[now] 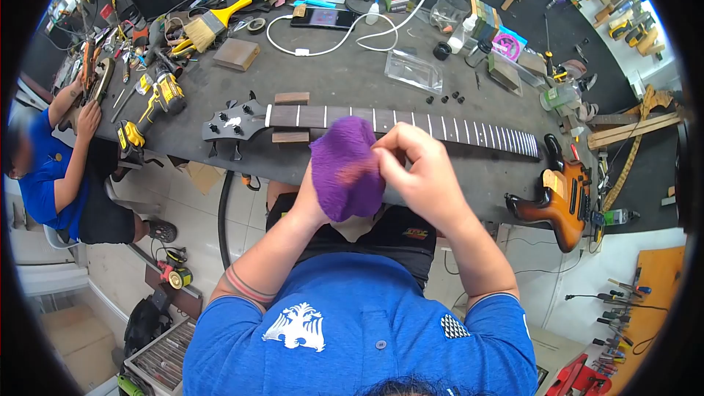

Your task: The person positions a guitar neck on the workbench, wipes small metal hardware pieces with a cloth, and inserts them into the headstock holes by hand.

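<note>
A purple cloth [345, 169] with a reddish-brown smear covers most of my left hand [314, 194], which holds it up over the bench's front edge. My right hand [414, 169] is at the cloth's right side, its thumb and forefinger pinched together; whatever lies between those fingertips is too small to make out. Behind both hands lies a guitar neck [455, 130] with a dark fretboard, its black headstock [233, 123] to the left. Wooden blocks [292, 98] sit beside the neck near the headstock.
A co-worker [55, 176] in blue sits at the left, hands on a wooden piece. Around the bench [315, 81] are a yellow drill [158, 103], a brush [213, 26], a phone [323, 18] with a white cable, a plastic tray [414, 72] and a sunburst guitar body [561, 194].
</note>
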Motion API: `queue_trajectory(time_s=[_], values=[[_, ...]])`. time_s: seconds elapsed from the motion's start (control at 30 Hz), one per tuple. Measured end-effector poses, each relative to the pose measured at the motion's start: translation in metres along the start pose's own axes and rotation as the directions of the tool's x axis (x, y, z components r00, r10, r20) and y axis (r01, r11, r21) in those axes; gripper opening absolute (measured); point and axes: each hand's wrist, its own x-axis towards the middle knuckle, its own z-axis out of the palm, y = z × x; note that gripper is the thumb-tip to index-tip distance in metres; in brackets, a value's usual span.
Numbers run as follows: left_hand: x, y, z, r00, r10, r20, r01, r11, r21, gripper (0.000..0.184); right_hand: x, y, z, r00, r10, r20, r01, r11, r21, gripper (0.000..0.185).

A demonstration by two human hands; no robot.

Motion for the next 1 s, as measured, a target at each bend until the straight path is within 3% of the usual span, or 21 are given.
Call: queue_trajectory(time_s=[0.03,0.17,0.3,0.37,0.43,0.53,0.57,0.6,0.63,0.67,0.7,0.77,0.8,0.83,0.9,1.0], values=[[0.001,0.012,0.005,0.993,0.117,0.016,-0.117,0.961,0.252,0.033,-0.006,0.000,0.003,0.994,-0.106,-0.027,0.105,0.993,-0.060,0.009],[-0.013,0.013,0.016,0.999,-0.037,-0.022,0.034,0.990,-0.140,0.039,-0.029,-0.006,0.001,0.996,-0.013,-0.093,0.022,0.995,0.096,0.006],[-0.019,-0.003,0.027,0.997,-0.080,-0.022,0.064,0.909,-0.413,0.040,-0.043,0.003,0.015,0.971,0.186,-0.151,-0.055,0.787,0.615,0.006],[-0.022,-0.007,0.029,0.993,-0.120,0.019,0.111,0.822,-0.559,0.041,-0.046,0.002,0.019,0.954,0.258,-0.153,-0.046,0.631,0.774,0.007],[-0.025,-0.007,0.030,0.970,-0.222,0.098,0.222,0.645,-0.731,0.043,-0.050,0.005,0.020,0.956,0.252,-0.152,-0.031,0.599,0.800,0.006],[-0.032,-0.006,0.031,0.983,-0.180,0.026,0.158,0.775,-0.612,0.043,-0.056,0.012,0.028,0.956,0.237,-0.176,-0.005,0.609,0.793,0.006],[-0.031,-0.003,0.028,0.997,0.072,-0.011,-0.073,0.981,-0.179,0.043,-0.059,0.014,0.026,0.964,0.211,-0.162,-0.024,0.676,0.737,0.006],[-0.028,0.010,0.025,0.949,0.308,0.070,-0.315,0.904,0.289,0.042,-0.062,0.015,0.023,0.972,0.186,-0.146,-0.040,0.738,0.673,0.006],[-0.022,0.018,0.022,0.849,0.468,0.247,-0.501,0.560,0.660,0.041,-0.061,0.016,0.017,0.979,0.153,-0.131,-0.044,0.798,0.601,0.007],[-0.024,0.013,0.029,0.934,0.357,0.000,-0.322,0.842,0.433,0.034,-0.061,0.013,0.012,0.985,0.127,-0.115,-0.055,0.872,0.487,0.008],[-0.025,0.017,0.029,0.955,0.297,0.020,-0.283,0.886,0.368,0.031,-0.060,0.013,0.009,0.991,0.023,-0.130,0.025,0.932,0.361,0.007],[-0.028,0.027,0.022,0.982,0.178,0.056,-0.186,0.951,0.246,0.026,-0.057,0.011,-0.007,0.995,-0.097,-0.027,0.099,0.990,0.100,0.008],[-0.025,0.025,0.015,0.971,0.183,0.155,-0.218,0.943,0.250,0.034,-0.055,0.006,-0.017,0.994,-0.088,0.071,0.086,0.996,0.022,0.010],[-0.024,0.032,0.010,0.954,0.075,0.291,-0.130,0.976,0.176,0.031,-0.053,0.005,-0.022,0.985,-0.104,0.135,0.112,0.992,-0.051,0.010],[-0.019,0.039,0.005,0.919,0.090,0.383,-0.202,0.944,0.263,0.030,-0.047,-0.001,-0.030,0.950,-0.198,0.240,0.236,0.961,-0.143,0.010],[-0.019,0.047,0.005,0.932,0.040,0.359,-0.119,0.972,0.201,0.032,-0.039,-0.010,-0.036,0.926,-0.248,0.285,0.291,0.950,-0.117,0.008]])
